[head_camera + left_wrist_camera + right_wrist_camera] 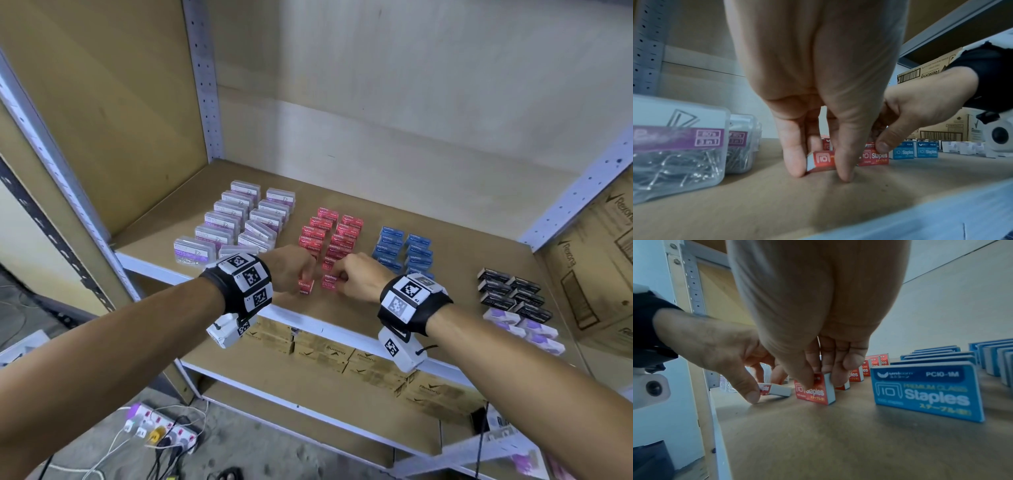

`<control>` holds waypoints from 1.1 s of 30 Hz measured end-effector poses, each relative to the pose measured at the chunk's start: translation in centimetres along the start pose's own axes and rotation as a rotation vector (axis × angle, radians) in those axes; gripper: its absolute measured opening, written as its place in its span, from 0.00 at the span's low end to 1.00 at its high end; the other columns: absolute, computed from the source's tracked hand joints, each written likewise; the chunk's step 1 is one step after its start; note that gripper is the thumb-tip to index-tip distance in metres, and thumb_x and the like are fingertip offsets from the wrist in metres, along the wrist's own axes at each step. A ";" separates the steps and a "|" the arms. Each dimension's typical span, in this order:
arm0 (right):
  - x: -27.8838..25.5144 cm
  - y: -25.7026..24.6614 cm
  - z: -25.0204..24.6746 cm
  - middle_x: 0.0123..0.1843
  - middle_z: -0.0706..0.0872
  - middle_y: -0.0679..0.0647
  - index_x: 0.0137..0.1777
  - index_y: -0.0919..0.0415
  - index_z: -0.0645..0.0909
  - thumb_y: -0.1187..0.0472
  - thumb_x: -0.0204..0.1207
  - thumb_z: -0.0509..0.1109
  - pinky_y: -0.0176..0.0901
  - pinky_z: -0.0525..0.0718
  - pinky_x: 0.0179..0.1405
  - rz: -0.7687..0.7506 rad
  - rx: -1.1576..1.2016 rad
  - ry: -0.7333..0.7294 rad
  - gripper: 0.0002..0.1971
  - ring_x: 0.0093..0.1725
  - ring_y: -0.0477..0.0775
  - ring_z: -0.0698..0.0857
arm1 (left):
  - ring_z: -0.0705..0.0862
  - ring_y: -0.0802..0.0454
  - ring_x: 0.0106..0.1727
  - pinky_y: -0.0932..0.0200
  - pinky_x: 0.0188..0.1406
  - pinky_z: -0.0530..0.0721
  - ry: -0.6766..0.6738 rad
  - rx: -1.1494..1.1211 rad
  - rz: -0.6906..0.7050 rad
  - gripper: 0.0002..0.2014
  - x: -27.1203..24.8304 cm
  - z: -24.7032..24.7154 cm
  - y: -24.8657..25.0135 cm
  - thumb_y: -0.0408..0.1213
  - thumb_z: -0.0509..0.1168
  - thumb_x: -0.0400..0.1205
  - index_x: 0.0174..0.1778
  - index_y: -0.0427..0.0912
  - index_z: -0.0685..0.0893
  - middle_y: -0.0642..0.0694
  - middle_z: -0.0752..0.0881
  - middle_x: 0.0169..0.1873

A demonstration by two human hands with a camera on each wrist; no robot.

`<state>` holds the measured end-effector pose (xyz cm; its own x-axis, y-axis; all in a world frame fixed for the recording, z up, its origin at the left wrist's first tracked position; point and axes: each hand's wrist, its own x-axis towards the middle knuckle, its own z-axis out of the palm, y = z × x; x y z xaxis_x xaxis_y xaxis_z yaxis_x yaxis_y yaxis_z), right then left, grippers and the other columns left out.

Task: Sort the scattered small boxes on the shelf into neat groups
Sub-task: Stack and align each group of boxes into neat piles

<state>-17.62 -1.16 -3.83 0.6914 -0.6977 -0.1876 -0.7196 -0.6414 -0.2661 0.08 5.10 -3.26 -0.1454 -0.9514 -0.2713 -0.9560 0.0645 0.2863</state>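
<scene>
At the front of the shelf (428, 222), the left hand (291, 270) pinches one red box (306, 287), and the right hand (363, 277) pinches another red box (329, 281) beside it.

- The left hand (291, 269) pinches a small red cardboard staple box (306, 286) near the front edge of the brown wooden shelf (445, 240).
- The right hand (361, 275) pinches another small red staple box (329, 281) just beside it.
- Both wrists wear black bands with black-and-white square tags.
- Behind the hands, more red staple boxes (334, 233) stand in two rows.
- To the left sit clear plastic boxes with purple labels (236, 222), also in two rows.
- To the right stand blue staple boxes (404, 248).
- Far right are small black boxes (513, 296), with small white and purple boxes (524, 329) in front of them.
- Brown cardboard boxes (325, 353) sit on the shelf below.
- A white power strip (161, 425) lies on the floor.
</scene>
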 end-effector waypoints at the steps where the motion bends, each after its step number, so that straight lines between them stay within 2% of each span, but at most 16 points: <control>1: 0.0 0.0 0.0 0.44 0.88 0.50 0.54 0.54 0.88 0.54 0.78 0.71 0.40 0.79 0.41 -0.002 0.002 -0.002 0.09 0.43 0.51 0.85 | 0.81 0.50 0.50 0.59 0.47 0.79 -0.001 0.001 0.006 0.14 -0.1 -0.1 0.0 0.29 0.73 0.72 0.52 0.44 0.83 0.49 0.82 0.50; 4: 0.0 0.0 -0.1 0.44 0.87 0.48 0.55 0.54 0.88 0.56 0.78 0.71 0.40 0.78 0.41 -0.005 0.004 -0.004 0.09 0.42 0.50 0.84 | 0.78 0.52 0.49 0.60 0.49 0.78 0.017 0.007 0.033 0.20 -0.2 -0.2 0.2 0.28 0.72 0.74 0.62 0.42 0.81 0.51 0.81 0.51; 5: 0.0 0.0 -0.1 0.43 0.86 0.47 0.56 0.54 0.88 0.57 0.78 0.71 0.40 0.77 0.41 -0.006 0.003 -0.001 0.09 0.42 0.50 0.84 | 0.79 0.52 0.50 0.60 0.50 0.79 0.019 0.015 0.035 0.20 -0.1 -0.2 0.2 0.28 0.71 0.75 0.63 0.42 0.81 0.52 0.82 0.53; 7: -0.1 0.0 -0.1 0.44 0.86 0.47 0.56 0.54 0.88 0.59 0.78 0.71 0.40 0.77 0.42 -0.005 -0.003 0.001 0.09 0.43 0.50 0.83 | 0.83 0.49 0.53 0.59 0.52 0.81 0.020 0.033 0.029 0.20 0.0 -0.1 0.0 0.29 0.72 0.75 0.63 0.42 0.83 0.48 0.85 0.57; 10: 0.0 0.0 -0.2 0.46 0.87 0.49 0.55 0.54 0.88 0.59 0.78 0.71 0.40 0.77 0.41 -0.004 -0.006 -0.009 0.09 0.44 0.51 0.84 | 0.82 0.46 0.57 0.59 0.53 0.79 0.004 0.041 0.015 0.20 0.2 0.0 -0.1 0.28 0.71 0.75 0.64 0.41 0.83 0.44 0.84 0.59; 13: 0.0 0.0 -0.2 0.46 0.87 0.48 0.56 0.53 0.88 0.61 0.77 0.70 0.40 0.78 0.42 -0.001 0.001 -0.012 0.09 0.45 0.51 0.85 | 0.81 0.46 0.54 0.59 0.53 0.78 0.002 0.012 0.020 0.17 0.3 -0.2 0.2 0.28 0.69 0.77 0.61 0.40 0.80 0.43 0.83 0.58; 17: 0.1 0.0 0.0 0.42 0.82 0.45 0.55 0.54 0.88 0.61 0.77 0.70 0.40 0.76 0.41 0.005 -0.011 0.002 0.09 0.43 0.50 0.82 | 0.80 0.46 0.49 0.59 0.45 0.76 0.022 -0.028 0.057 0.11 0.2 -0.3 0.3 0.28 0.66 0.76 0.54 0.41 0.78 0.44 0.83 0.54; 20: 0.2 0.0 0.0 0.40 0.82 0.45 0.54 0.53 0.88 0.61 0.77 0.70 0.40 0.76 0.40 0.004 -0.013 0.014 0.09 0.42 0.50 0.83 | 0.80 0.46 0.50 0.61 0.44 0.72 0.052 -0.009 0.061 0.09 0.4 -0.4 0.2 0.27 0.64 0.77 0.52 0.40 0.79 0.45 0.82 0.52; 24: 0.3 0.0 0.2 0.36 0.81 0.44 0.49 0.53 0.88 0.62 0.77 0.70 0.40 0.74 0.37 0.000 -0.015 0.035 0.07 0.39 0.50 0.82 | 0.83 0.46 0.51 0.59 0.45 0.78 0.109 0.013 0.021 0.11 0.8 -0.3 0.1 0.24 0.62 0.77 0.50 0.44 0.80 0.46 0.84 0.51; 30: 0.7 -0.1 0.4 0.41 0.87 0.46 0.49 0.53 0.89 0.61 0.77 0.71 0.44 0.83 0.42 0.000 -0.008 0.067 0.06 0.42 0.51 0.85 | 0.84 0.47 0.47 0.58 0.44 0.81 0.162 0.029 -0.030 0.11 1.2 -0.1 0.0 0.23 0.59 0.79 0.48 0.45 0.79 0.45 0.85 0.49; 33: 0.8 -0.1 0.4 0.41 0.87 0.46 0.49 0.53 0.89 0.60 0.77 0.71 0.43 0.82 0.41 0.005 -0.004 0.071 0.06 0.40 0.50 0.84 | 0.84 0.47 0.47 0.58 0.43 0.80 0.164 0.025 -0.033 0.11 1.2 -0.1 0.0 0.24 0.59 0.79 0.49 0.44 0.79 0.45 0.85 0.48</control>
<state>-16.94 -1.52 -4.36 0.6812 -0.7220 -0.1213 -0.7236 -0.6388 -0.2612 -0.08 3.89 -3.54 -0.0720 -0.9894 -0.1261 -0.9660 0.0377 0.2559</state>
